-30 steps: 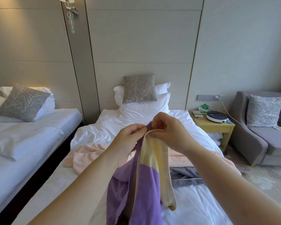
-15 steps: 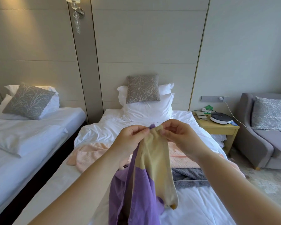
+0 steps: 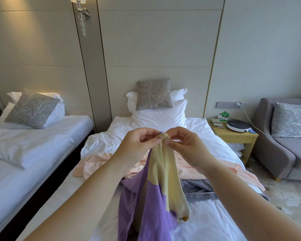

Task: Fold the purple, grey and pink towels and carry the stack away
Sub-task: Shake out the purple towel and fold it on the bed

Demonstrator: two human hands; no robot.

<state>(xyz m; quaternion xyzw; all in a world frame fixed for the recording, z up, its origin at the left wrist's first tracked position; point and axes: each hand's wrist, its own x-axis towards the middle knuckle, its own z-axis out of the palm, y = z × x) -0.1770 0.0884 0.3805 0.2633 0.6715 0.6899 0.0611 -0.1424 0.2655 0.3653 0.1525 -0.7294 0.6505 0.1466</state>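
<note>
A purple towel point(image 3: 149, 204) with a pale yellow band hangs bunched in the air over the middle bed point(image 3: 207, 216). My left hand point(image 3: 137, 145) and my right hand point(image 3: 184, 145) both pinch its top edge, their fingertips almost meeting. Behind it a pink towel point(image 3: 97, 162) lies spread and crumpled across the bed. To the right of the purple towel, a grey towel point(image 3: 198, 188) lies rumpled on the sheet, partly under the pink one.
White pillows and a grey patterned cushion point(image 3: 154, 94) lean at the headboard. A second bed point(image 3: 33, 140) stands to the left across a dark gap. A wooden nightstand point(image 3: 233, 136) holding a round device and a grey armchair point(image 3: 285, 141) stand at the right.
Both hands have stayed together at the towel's top edge, shifting their pinch slightly along it. The towel still hangs bunched beneath them.
</note>
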